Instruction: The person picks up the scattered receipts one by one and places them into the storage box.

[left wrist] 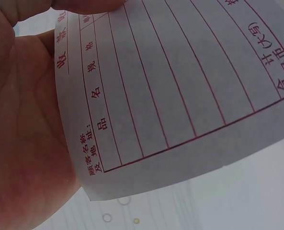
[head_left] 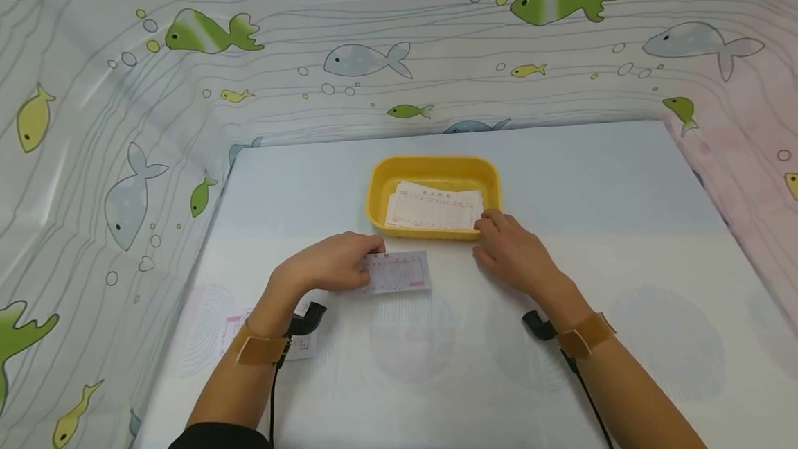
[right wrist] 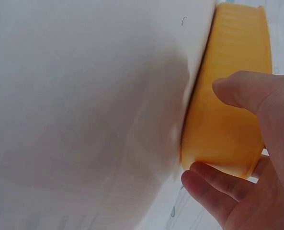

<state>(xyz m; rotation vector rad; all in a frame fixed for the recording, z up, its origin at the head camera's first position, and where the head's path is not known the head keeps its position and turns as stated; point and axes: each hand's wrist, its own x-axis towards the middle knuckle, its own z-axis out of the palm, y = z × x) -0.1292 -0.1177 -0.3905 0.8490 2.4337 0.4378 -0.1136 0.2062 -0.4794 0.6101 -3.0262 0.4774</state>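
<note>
My left hand [head_left: 333,262] pinches a printed receipt slip [head_left: 399,272] in front of the yellow plastic tray [head_left: 430,233]. Up close in the left wrist view, the slip [left wrist: 165,91] bends slightly and shows red ruled lines and Chinese characters, with the thumb across its top edge. My right hand [head_left: 514,251] grips the tray's near right corner; in the right wrist view its thumb lies along the tray's long wall [right wrist: 228,52] and other fingers reach round the end. Inside the tray lie several similar slips [head_left: 433,206], loosely stacked.
Another pink-printed slip [head_left: 302,346] lies on the white table [head_left: 461,380], partly hidden under my left forearm. A fish-patterned sheet [head_left: 280,19] rises behind the table and along its sides. Both wrists wear brown straps [head_left: 586,335] with small black cameras and cables.
</note>
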